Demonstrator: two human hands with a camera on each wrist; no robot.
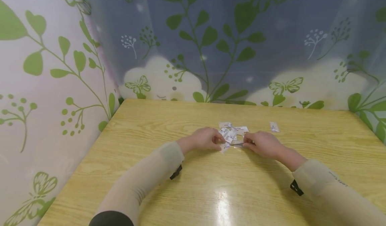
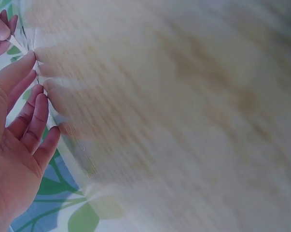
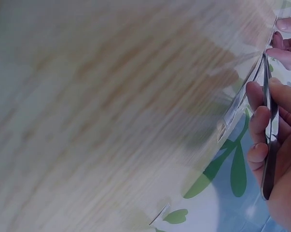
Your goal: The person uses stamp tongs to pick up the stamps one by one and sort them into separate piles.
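Observation:
A loose pile of small white printed packets lies on the wooden table, some overlapping. My left hand is at the pile's left side, its fingertips down on the packets; in the left wrist view its fingers look relaxed and lightly bent. From the right, my right hand holds metal tweezers between thumb and fingers. The tweezers' tips point left, toward the left hand's fingertips at the pile's near edge. Whether the tips grip a packet cannot be made out.
A single packet lies apart, to the right of the pile. The light wooden table meets a leaf-patterned curtain at its back edge and another patterned sheet along its left.

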